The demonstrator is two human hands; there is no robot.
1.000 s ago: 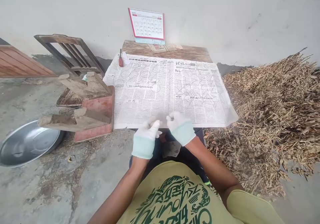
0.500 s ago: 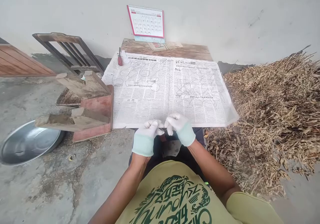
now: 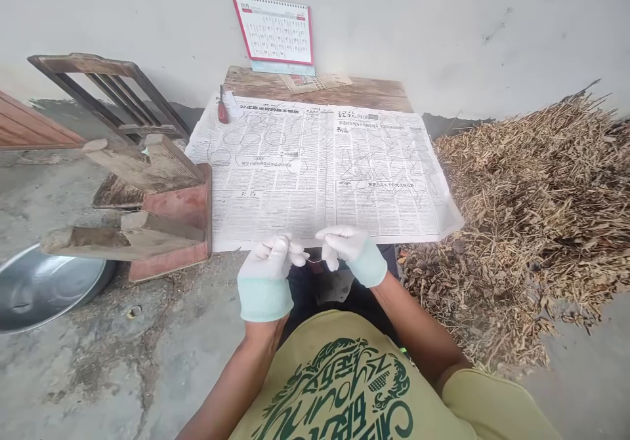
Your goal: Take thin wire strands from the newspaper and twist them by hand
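A thin wire (image 3: 314, 261) spans the small gap between my hands, its ends mostly hidden by gloved fingers. My left hand (image 3: 268, 263), in a white glove with a pale green cuff, is closed on one side of it. Gloved the same way, my right hand (image 3: 347, 246) pinches the other side. Both are over the near edge of a newspaper (image 3: 275, 214) spread on the table. Several wire rings (image 3: 249, 140) lie on the paper's left half. Across its right half is a tangle of bent wire pieces (image 3: 378, 158).
A red-handled screwdriver (image 3: 223, 112) rests at the paper's far left corner, and a desk calendar (image 3: 278, 33) stands behind. To the left are an overturned wooden stool (image 3: 177, 207), a chair (image 3: 93, 66) and a metal basin (image 3: 54, 296). Dry stalks (image 3: 536, 230) are heaped on the right.
My hands have drawn a little apart, the left one moving left and toward me. The wire still runs between them. The whole view has shifted slightly.
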